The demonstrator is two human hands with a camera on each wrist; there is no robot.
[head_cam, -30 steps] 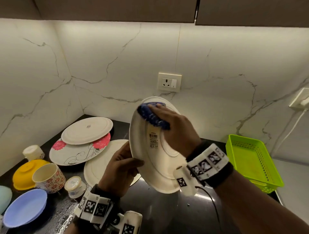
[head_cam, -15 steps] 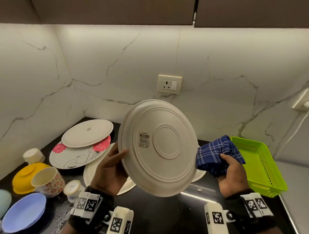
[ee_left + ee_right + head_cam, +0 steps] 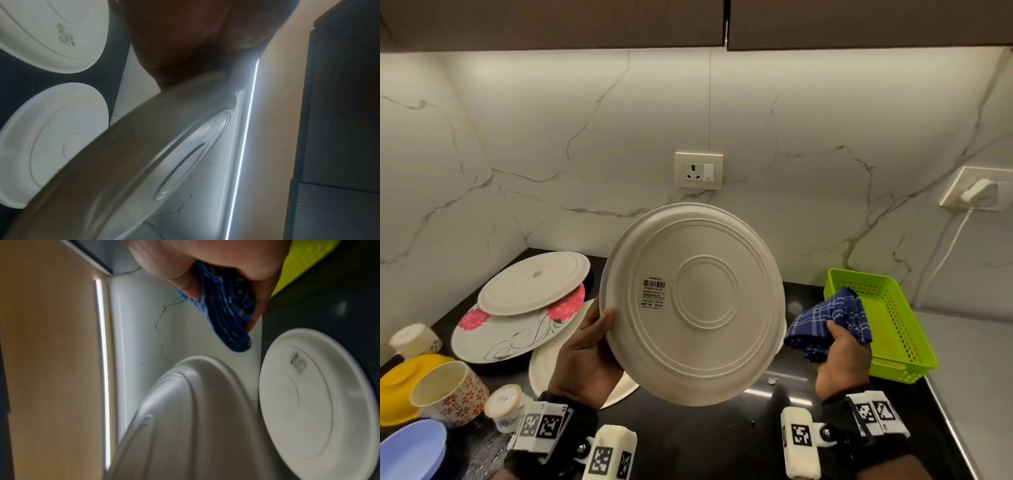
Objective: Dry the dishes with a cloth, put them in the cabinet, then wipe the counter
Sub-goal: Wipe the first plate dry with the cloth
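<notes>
The right hand (image 3: 839, 356), bunching the blue checked cloth (image 3: 832, 318), has left the white plate (image 3: 693, 303) for centre right; the left hand (image 3: 585, 353) pinches its rim. Its underside looks dried; the cabinet likely comes next.

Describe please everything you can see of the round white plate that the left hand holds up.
The round white plate is plain, matte, probably plastic or melamine. Its underside faces the head camera, showing raised concentric rings and a barcode sticker left of centre. It is held in the air, tilted nearly upright, above the black counter. The left hand grips its lower left rim, thumb on the underside. Nothing else touches it; the blue checked cloth is apart, on its right.
</notes>
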